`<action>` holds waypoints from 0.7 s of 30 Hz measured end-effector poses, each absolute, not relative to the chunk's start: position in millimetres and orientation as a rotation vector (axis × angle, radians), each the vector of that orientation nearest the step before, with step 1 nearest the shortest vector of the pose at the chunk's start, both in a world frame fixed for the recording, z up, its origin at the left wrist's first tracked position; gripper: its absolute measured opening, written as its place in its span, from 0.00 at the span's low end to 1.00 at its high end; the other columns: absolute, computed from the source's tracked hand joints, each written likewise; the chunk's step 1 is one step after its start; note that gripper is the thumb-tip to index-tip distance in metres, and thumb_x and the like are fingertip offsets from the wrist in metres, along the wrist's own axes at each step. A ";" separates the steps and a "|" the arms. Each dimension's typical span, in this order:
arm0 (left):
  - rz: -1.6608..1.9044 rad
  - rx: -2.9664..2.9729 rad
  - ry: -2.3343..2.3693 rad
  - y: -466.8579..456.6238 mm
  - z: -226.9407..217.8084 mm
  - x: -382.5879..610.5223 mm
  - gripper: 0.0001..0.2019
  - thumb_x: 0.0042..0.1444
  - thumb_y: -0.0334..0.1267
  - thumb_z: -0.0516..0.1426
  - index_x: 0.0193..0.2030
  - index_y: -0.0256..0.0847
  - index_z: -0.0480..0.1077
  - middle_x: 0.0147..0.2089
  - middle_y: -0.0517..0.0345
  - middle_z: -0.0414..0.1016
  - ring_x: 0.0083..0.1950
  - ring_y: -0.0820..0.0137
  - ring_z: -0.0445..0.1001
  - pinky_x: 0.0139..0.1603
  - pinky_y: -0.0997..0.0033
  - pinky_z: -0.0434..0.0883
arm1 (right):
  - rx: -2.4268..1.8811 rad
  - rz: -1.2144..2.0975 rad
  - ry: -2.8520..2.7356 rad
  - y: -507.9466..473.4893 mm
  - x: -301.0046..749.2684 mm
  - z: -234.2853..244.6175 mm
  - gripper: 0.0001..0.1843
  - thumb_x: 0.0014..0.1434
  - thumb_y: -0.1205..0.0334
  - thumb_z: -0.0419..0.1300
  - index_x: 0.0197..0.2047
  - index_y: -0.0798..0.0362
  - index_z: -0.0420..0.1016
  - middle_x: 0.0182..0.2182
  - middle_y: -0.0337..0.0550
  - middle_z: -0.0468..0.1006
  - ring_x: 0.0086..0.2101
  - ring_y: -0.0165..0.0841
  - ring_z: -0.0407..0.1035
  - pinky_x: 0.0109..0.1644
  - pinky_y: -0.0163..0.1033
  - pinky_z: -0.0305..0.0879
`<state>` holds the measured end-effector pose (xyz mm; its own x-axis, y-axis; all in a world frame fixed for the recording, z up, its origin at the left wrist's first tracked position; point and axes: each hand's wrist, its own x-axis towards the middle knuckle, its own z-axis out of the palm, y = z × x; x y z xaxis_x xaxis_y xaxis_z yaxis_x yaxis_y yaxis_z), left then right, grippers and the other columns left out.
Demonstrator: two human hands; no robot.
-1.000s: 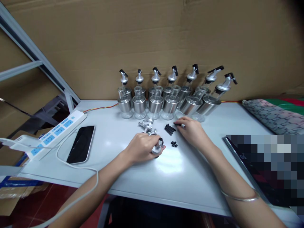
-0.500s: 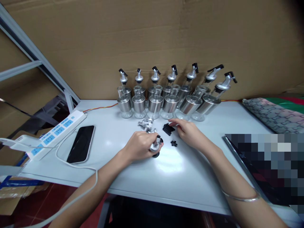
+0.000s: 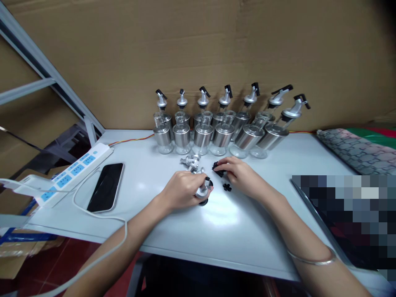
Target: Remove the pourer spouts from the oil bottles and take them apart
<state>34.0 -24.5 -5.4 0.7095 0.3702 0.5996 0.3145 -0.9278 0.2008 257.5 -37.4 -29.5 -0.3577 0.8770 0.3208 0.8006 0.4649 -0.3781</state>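
My left hand (image 3: pixel 187 189) is closed around a silver pourer spout (image 3: pixel 203 190) and holds it upright just above the table; a black ring shows at its base. Fingers bent, my right hand (image 3: pixel 239 173) reaches down into a small pile of black plastic pieces (image 3: pixel 220 171) and pinches at one; the fingertips partly hide the pile. Nearer to me lies a cluster of small black round parts (image 3: pixel 227 187). Behind my left hand several loose silver spouts (image 3: pixel 192 161) lie heaped together.
Glass bottles with steel sleeves (image 3: pixel 203 135) stand in two rows at the back; the rear ones carry spouts with black levers (image 3: pixel 228 90). A phone (image 3: pixel 106 187) and a power strip (image 3: pixel 74 171) lie at left, a white cable (image 3: pixel 125 231) crossing my left forearm. A dark screen (image 3: pixel 328 231) is at right.
My right hand has moved slightly left, and its fingers have curled down onto the black plastic pieces. My left hand keeps the pourer spout almost in place.
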 end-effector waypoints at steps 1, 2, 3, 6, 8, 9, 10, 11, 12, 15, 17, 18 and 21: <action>1.018 2.827 0.568 -24.5 -5.4 33.9 0.08 0.59 0.37 0.53 0.29 0.38 0.65 0.22 0.63 0.71 0.21 0.75 0.69 0.23 0.74 0.62 | -1.400 0.213 -2.248 -37.5 256.9 -30.3 0.25 0.47 0.80 0.46 0.40 0.56 0.80 0.41 0.51 0.77 0.41 0.41 0.70 0.46 0.47 0.70; 1.015 2.828 0.571 -24.5 -5.4 33.8 0.08 0.59 0.37 0.53 0.29 0.38 0.65 0.22 0.63 0.71 0.21 0.75 0.69 0.23 0.74 0.62 | -1.405 0.215 -2.250 -37.5 256.4 -31.0 0.25 0.48 0.80 0.47 0.40 0.56 0.79 0.41 0.52 0.76 0.42 0.41 0.70 0.47 0.48 0.69; 1.008 2.828 0.575 -24.4 -5.4 33.6 0.08 0.59 0.37 0.53 0.29 0.38 0.65 0.22 0.63 0.71 0.21 0.75 0.69 0.23 0.75 0.62 | -1.407 0.218 -2.248 -37.6 256.1 -31.8 0.25 0.49 0.79 0.47 0.41 0.56 0.79 0.41 0.52 0.76 0.42 0.42 0.70 0.47 0.49 0.69; 0.980 2.833 0.581 -24.4 -5.5 33.1 0.09 0.60 0.37 0.52 0.29 0.39 0.65 0.22 0.62 0.72 0.22 0.75 0.70 0.24 0.75 0.64 | -1.404 0.211 -2.231 -37.8 255.0 -33.7 0.24 0.51 0.78 0.47 0.43 0.56 0.79 0.42 0.53 0.76 0.43 0.43 0.69 0.48 0.51 0.69; 0.972 2.834 0.578 -24.5 -5.5 32.8 0.08 0.60 0.37 0.52 0.30 0.39 0.65 0.22 0.62 0.72 0.22 0.74 0.70 0.24 0.75 0.64 | -1.406 0.194 -2.232 -38.0 254.2 -34.8 0.23 0.53 0.77 0.48 0.44 0.56 0.78 0.43 0.53 0.75 0.44 0.43 0.68 0.48 0.51 0.68; 0.974 2.834 0.577 -24.6 -5.5 32.8 0.08 0.60 0.37 0.52 0.30 0.39 0.65 0.22 0.62 0.72 0.22 0.74 0.70 0.24 0.75 0.63 | -1.410 0.184 -2.237 -38.1 253.8 -35.3 0.22 0.53 0.77 0.48 0.45 0.56 0.78 0.43 0.53 0.75 0.44 0.43 0.68 0.48 0.51 0.68; 0.975 2.833 0.578 -24.6 -5.6 32.8 0.08 0.59 0.37 0.52 0.30 0.39 0.65 0.22 0.62 0.72 0.22 0.74 0.70 0.24 0.75 0.63 | -1.416 0.177 -2.241 -38.2 253.4 -35.8 0.22 0.54 0.76 0.48 0.46 0.56 0.78 0.43 0.54 0.74 0.44 0.43 0.68 0.48 0.51 0.68; 0.974 2.834 0.580 -24.7 -5.6 32.8 0.09 0.59 0.37 0.52 0.29 0.39 0.65 0.22 0.62 0.72 0.22 0.74 0.70 0.24 0.75 0.63 | -1.422 0.173 -2.243 -38.2 253.0 -36.2 0.22 0.55 0.76 0.48 0.46 0.56 0.77 0.43 0.54 0.74 0.44 0.43 0.68 0.48 0.51 0.68; 0.972 2.834 0.582 -24.6 -5.6 32.9 0.09 0.59 0.37 0.52 0.29 0.39 0.65 0.22 0.62 0.72 0.22 0.74 0.70 0.24 0.75 0.63 | -1.428 0.173 -2.241 -38.1 252.8 -36.6 0.21 0.55 0.75 0.48 0.46 0.56 0.77 0.43 0.53 0.74 0.43 0.43 0.68 0.48 0.51 0.68; 0.967 2.834 0.578 -24.4 -5.6 33.4 0.09 0.59 0.37 0.52 0.29 0.38 0.65 0.22 0.62 0.72 0.22 0.74 0.70 0.24 0.74 0.64 | -1.456 0.173 -2.227 -37.7 253.1 -36.9 0.21 0.56 0.74 0.48 0.46 0.55 0.77 0.42 0.53 0.74 0.43 0.43 0.69 0.48 0.50 0.68; 0.965 2.831 0.575 -24.2 -5.5 33.6 0.09 0.59 0.37 0.52 0.29 0.38 0.65 0.23 0.62 0.73 0.22 0.74 0.71 0.25 0.74 0.64 | -1.492 0.160 -2.228 -37.3 254.1 -36.5 0.20 0.56 0.74 0.48 0.46 0.56 0.77 0.42 0.53 0.75 0.42 0.43 0.69 0.48 0.50 0.68; 0.964 2.831 0.576 -24.0 -5.4 33.7 0.09 0.59 0.37 0.52 0.29 0.38 0.65 0.23 0.61 0.73 0.22 0.74 0.71 0.25 0.74 0.64 | -1.511 0.152 -2.229 -37.2 254.8 -36.1 0.20 0.56 0.74 0.48 0.45 0.57 0.77 0.41 0.53 0.75 0.42 0.43 0.69 0.48 0.50 0.68; 0.966 2.832 0.585 -23.9 -5.6 33.7 0.09 0.59 0.37 0.52 0.29 0.38 0.65 0.22 0.62 0.72 0.22 0.74 0.70 0.25 0.75 0.64 | -1.542 0.144 -2.222 -37.3 255.7 -35.6 0.19 0.57 0.73 0.48 0.44 0.59 0.78 0.40 0.54 0.75 0.41 0.43 0.69 0.48 0.50 0.68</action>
